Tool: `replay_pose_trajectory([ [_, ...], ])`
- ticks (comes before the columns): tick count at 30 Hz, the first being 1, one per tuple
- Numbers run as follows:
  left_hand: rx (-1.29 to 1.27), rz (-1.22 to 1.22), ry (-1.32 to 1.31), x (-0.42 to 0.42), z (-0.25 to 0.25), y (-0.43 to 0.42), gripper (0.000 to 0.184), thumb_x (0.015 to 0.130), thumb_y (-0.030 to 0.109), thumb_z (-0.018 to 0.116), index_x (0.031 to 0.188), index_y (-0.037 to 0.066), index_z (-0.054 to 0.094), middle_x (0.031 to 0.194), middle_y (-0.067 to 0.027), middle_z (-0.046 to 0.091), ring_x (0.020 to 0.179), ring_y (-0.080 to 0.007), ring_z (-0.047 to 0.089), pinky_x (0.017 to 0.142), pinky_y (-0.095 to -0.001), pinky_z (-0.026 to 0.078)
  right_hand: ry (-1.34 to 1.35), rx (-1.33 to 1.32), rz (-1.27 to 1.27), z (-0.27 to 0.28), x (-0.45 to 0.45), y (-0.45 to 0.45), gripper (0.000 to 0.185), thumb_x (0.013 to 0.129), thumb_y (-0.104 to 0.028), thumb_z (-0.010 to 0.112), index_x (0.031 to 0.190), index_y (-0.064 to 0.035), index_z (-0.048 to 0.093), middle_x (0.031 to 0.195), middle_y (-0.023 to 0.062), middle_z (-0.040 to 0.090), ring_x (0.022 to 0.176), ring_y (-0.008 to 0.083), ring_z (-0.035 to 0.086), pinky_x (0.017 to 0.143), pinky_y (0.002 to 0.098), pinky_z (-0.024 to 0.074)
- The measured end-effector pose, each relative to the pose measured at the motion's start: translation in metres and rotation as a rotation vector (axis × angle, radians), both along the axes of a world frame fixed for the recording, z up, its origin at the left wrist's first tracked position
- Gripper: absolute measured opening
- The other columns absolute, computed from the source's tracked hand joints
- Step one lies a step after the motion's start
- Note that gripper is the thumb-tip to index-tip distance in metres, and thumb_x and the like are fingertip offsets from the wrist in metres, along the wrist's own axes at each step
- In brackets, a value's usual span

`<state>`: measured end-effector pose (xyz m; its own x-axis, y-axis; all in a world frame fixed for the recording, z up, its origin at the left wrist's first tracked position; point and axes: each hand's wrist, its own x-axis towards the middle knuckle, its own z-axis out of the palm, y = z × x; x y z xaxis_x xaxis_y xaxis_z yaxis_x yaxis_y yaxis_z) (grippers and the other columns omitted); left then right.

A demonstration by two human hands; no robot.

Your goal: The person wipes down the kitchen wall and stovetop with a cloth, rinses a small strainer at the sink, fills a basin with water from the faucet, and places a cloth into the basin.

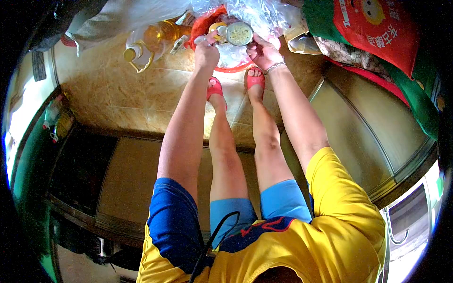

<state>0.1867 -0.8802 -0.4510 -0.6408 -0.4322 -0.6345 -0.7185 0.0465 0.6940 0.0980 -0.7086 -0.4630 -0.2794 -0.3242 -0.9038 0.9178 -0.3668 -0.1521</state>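
Note:
My right hand (265,53) grips the side of a round, cup-like container (239,34), its fingers and thumb against the rim. Pale, lumpy contents fill the container, but I cannot tell what they are. On the other side, my left hand (206,54) is closed, with its fingertips at a small whitish and yellow item (220,31) beside the container. That item's kind is unclear. Both hands are above a red-rimmed bin or basin (231,70) lined with clear plastic.
A large oil bottle with a yellow cap and handle (141,54) stands on the tiled floor (127,94) at left. Clear plastic bags (269,14) lie at the back. Red and green bags (377,33) stand at right. Cabinet doors (354,122) flank my legs.

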Motion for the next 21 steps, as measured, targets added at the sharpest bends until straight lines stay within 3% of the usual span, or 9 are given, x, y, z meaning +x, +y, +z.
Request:
replay_pose_trajectory([
  [1, -0.001, 0.000, 0.000, -0.001, 0.001, 0.000, 0.047, 0.078, -0.005, 0.048, 0.120, 0.013, 0.057, 0.106, -0.0062, 0.057, 0.091, -0.0146, 0.055, 0.075, -0.0246, 0.044, -0.018, -0.121, -0.062, 0.007, -0.001, 0.001, 0.011, 0.089, -0.012, 0.055, 0.096, -0.0038, 0.056, 0.079, 0.0051, 0.056, 0.058, 0.0122, 0.044, 0.048, 0.0229, 0.0392],
  [3, 0.069, 0.104, -0.001, -0.001, 0.002, 0.003, 0.051, 0.073, -0.005, 0.038, 0.115, 0.012, 0.061, 0.101, -0.0186, 0.062, 0.094, -0.0245, 0.059, 0.080, -0.0296, 0.044, -0.065, -0.263, -0.111, 0.008, -0.003, 0.004, 0.008, 0.088, -0.012, 0.055, 0.092, -0.0046, 0.056, 0.078, 0.0043, 0.055, 0.057, 0.0124, 0.044, 0.048, 0.0231, 0.0388],
  [6, 0.016, 0.104, 0.038, -0.002, 0.003, 0.006, 0.050, 0.072, -0.007, 0.038, 0.114, 0.008, 0.060, 0.104, -0.0167, 0.060, 0.096, -0.0230, 0.057, 0.081, -0.0274, 0.042, 0.055, 0.019, 0.075, -0.008, 0.001, 0.000, 0.015, 0.090, -0.012, 0.051, 0.102, -0.0035, 0.055, 0.081, 0.0049, 0.056, 0.058, 0.0120, 0.045, 0.049, 0.0230, 0.0397],
  [10, 0.062, 0.129, 0.082, 0.001, -0.007, 0.005, 0.049, 0.070, -0.008, 0.038, 0.112, 0.005, 0.060, 0.105, -0.0150, 0.060, 0.097, -0.0220, 0.056, 0.083, -0.0266, 0.041, -0.028, -0.090, -0.098, 0.016, -0.002, -0.004, 0.010, 0.089, -0.012, 0.054, 0.096, -0.0046, 0.056, 0.078, 0.0035, 0.054, 0.059, 0.0121, 0.046, 0.048, 0.0229, 0.0397],
  [12, -0.017, 0.065, 0.081, 0.005, -0.017, 0.003, 0.048, 0.072, -0.006, 0.049, 0.116, 0.011, 0.060, 0.100, -0.0019, 0.060, 0.085, -0.0115, 0.054, 0.072, -0.0234, 0.044, -0.025, -0.123, -0.120, 0.003, 0.001, 0.001, 0.011, 0.088, -0.012, 0.056, 0.096, -0.0040, 0.056, 0.080, 0.0040, 0.055, 0.059, 0.0125, 0.047, 0.049, 0.0222, 0.0411],
  [14, 0.027, 0.084, 0.101, 0.006, -0.019, 0.004, 0.049, 0.072, -0.007, 0.049, 0.117, 0.011, 0.060, 0.100, -0.0019, 0.059, 0.084, -0.0111, 0.054, 0.070, -0.0235, 0.044, 0.062, 0.005, 0.081, -0.011, 0.002, 0.005, 0.014, 0.089, -0.012, 0.054, 0.099, -0.0023, 0.056, 0.083, 0.0050, 0.057, 0.059, 0.0125, 0.047, 0.049, 0.0208, 0.0420],
  [18, 0.128, 0.107, 0.057, 0.007, -0.023, 0.001, 0.052, 0.073, -0.009, 0.047, 0.120, 0.010, 0.057, 0.101, -0.0026, 0.059, 0.083, -0.0095, 0.053, 0.066, -0.0232, 0.043, -0.049, -0.027, -0.064, 0.026, -0.001, -0.009, 0.009, 0.089, -0.012, 0.054, 0.093, -0.0032, 0.055, 0.074, 0.0034, 0.055, 0.058, 0.0121, 0.048, 0.046, 0.0198, 0.0404],
  [19, 0.129, 0.106, 0.056, 0.005, -0.018, 0.002, 0.052, 0.073, -0.009, 0.047, 0.120, 0.010, 0.057, 0.101, -0.0026, 0.059, 0.083, -0.0095, 0.053, 0.066, -0.0232, 0.043, 0.007, -0.009, 0.041, 0.011, 0.000, -0.006, 0.009, 0.089, -0.012, 0.055, 0.092, -0.0036, 0.056, 0.074, 0.0035, 0.055, 0.057, 0.0126, 0.048, 0.046, 0.0209, 0.0407],
  [21, 0.129, 0.144, 0.030, 0.003, -0.011, 0.004, 0.051, 0.072, -0.008, 0.039, 0.114, 0.013, 0.061, 0.099, -0.0103, 0.061, 0.091, -0.0180, 0.057, 0.077, -0.0247, 0.043, 0.039, 0.005, 0.056, -0.001, 0.005, -0.001, 0.010, 0.089, -0.013, 0.056, 0.088, -0.0023, 0.056, 0.072, 0.0040, 0.056, 0.058, 0.0107, 0.049, 0.046, 0.0204, 0.0410],
])
